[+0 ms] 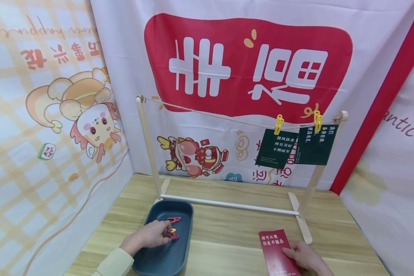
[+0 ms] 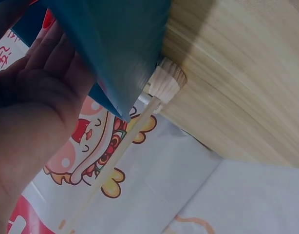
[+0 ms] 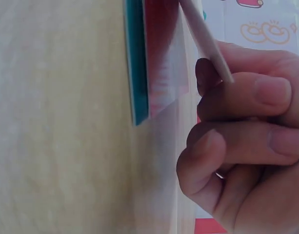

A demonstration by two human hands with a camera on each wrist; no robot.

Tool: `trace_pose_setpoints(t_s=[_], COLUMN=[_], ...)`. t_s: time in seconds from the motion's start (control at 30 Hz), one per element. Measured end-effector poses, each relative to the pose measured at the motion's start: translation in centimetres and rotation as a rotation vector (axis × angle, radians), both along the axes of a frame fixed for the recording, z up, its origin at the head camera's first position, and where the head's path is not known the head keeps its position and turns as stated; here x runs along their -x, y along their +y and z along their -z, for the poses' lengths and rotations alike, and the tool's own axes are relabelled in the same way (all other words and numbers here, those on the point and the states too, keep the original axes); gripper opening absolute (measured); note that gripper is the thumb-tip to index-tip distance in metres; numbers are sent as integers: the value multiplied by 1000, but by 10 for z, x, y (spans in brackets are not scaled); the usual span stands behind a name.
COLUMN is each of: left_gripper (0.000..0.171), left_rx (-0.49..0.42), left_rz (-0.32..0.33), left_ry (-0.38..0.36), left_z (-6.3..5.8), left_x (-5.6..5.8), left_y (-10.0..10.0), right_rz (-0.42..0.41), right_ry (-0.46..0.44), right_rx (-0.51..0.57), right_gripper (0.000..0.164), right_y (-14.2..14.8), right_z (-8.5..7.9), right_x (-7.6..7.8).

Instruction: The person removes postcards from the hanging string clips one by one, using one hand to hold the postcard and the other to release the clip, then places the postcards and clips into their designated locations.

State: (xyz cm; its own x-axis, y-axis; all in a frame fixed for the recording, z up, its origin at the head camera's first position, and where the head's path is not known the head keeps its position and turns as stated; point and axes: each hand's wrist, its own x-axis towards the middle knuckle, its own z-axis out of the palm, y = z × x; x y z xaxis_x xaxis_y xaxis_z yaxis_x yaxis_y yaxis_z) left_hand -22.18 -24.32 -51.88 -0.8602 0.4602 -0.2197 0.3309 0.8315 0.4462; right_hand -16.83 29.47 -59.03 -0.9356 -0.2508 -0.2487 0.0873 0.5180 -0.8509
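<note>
My left hand (image 1: 151,234) reaches into a dark blue tray (image 1: 148,264), its fingertips among small red and yellow clothespins. One red clothespin (image 1: 174,219) lies just beyond the fingers. In the left wrist view a bit of red shows at the fingertips by the tray wall (image 2: 125,48); whether they pinch it is not clear. My right hand (image 1: 305,256) holds a red card (image 1: 277,249) with white writing by its right edge, thumb on top. The right wrist view shows that hand's curled fingers (image 3: 247,141) close up.
A wooden frame (image 1: 148,149) with a string (image 1: 207,113) stands behind the tray. Two dark green cards (image 1: 274,151) hang at its right end from yellow clothespins (image 1: 279,124). A white rod (image 1: 227,204) joins the posts low down. Printed cloth (image 1: 248,69) backs the wooden table (image 1: 224,245).
</note>
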Motion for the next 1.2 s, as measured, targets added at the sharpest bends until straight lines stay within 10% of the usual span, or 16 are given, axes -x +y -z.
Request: trace_pose_setpoints(t_s=[0.43,0.93,1.2], left_gripper=[22,19,16], left_rx=[196,221,113], left_rz=[-127,-176,-114], left_ry=[-126,-55,231], left_z=[6,0,-8], left_x=[-4,-14,-15], left_y=[1,10,24], right_rz=[231,225,167], right_ry=[-179,-151,-115], right_rx=[-494,-469,-416], right_gripper=[52,42,49], right_y=[-15,-15,-14], right_z=[-14,-34,-37], right_x=[3,9,9])
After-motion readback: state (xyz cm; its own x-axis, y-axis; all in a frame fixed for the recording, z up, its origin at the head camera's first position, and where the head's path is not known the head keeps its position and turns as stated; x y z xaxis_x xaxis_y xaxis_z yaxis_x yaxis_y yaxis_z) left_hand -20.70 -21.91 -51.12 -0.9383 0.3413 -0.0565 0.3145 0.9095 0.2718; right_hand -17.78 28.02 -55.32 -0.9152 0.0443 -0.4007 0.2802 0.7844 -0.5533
